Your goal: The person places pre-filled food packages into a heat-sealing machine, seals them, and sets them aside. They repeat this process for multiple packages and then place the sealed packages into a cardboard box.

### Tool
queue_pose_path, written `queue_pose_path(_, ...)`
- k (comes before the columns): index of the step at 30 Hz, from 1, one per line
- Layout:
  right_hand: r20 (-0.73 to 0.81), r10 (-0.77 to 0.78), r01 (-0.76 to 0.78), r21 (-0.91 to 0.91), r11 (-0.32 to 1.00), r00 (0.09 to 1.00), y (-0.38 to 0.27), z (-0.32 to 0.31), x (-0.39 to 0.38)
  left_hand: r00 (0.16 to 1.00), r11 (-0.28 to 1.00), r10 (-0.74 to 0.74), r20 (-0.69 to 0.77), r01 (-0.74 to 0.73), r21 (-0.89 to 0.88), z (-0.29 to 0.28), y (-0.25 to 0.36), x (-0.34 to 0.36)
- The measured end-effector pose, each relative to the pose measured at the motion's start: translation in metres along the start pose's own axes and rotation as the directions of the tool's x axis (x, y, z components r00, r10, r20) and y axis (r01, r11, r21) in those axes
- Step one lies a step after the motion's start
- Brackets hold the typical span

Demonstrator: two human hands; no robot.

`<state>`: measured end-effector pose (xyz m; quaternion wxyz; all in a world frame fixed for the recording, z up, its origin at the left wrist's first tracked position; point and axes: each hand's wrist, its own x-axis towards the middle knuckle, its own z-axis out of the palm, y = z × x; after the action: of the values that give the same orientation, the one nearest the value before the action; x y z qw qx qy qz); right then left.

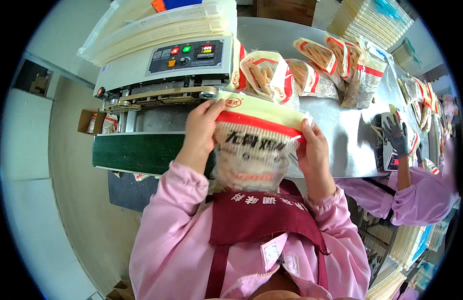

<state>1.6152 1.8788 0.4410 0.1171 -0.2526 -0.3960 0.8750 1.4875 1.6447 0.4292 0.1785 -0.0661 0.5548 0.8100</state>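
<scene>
Left hand (200, 131) gripping left top edge of filled food bag (255, 145); right hand (314, 150) gripping right edge. Bag held upright at chest, just before green conveyor belt (136, 152) of band sealer (166, 75). Cream top strip, red band, clear lower body showing pale contents. More filled bags (311, 70) lying in row on steel surface (341, 135). Cardboard box (94, 121) with packets on floor at left. Stacked flat empty bags (156, 22) atop sealer. Co-worker's gloved hand (395, 135) at scale, far right.
</scene>
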Motion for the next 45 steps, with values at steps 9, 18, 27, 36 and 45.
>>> queue_pose_path(9, -0.1, -0.23, 0.225, -0.065, 0.972, 0.968, 0.011, -0.02, 0.058, 0.976, 0.972, -0.208, -0.058, 0.199, -0.124, -0.003, -0.044, 0.037)
queue_pose_path(18, -0.105, -0.312, 0.29, -0.183, 0.939, 0.944, 0.042, -0.036, 0.095, 0.979, 0.993, 0.027, -0.2, -0.005, 0.114, -0.025, -0.075, 0.052)
queue_pose_path(27, -0.095, -0.298, 0.254, -0.322, 0.912, 0.95, 0.078, 0.034, 0.096, 0.964, 0.986, 0.089, -0.252, -0.05, 0.158, -0.088, -0.036, 0.063)
queue_pose_path(36, 0.155, -0.091, 0.156, -0.483, 0.861, 0.984, 0.062, 0.027, 0.084, 0.953, 0.978, 0.124, -0.275, -0.07, 0.197, -0.161, 0.002, 0.04)
queue_pose_path(45, 0.058, -0.891, 0.244, -0.968, 0.06, 0.449, -0.12, -0.147, 0.223, 0.746, 0.942, 0.23, -0.625, -0.009, 0.335, -0.241, 0.06, -0.071)
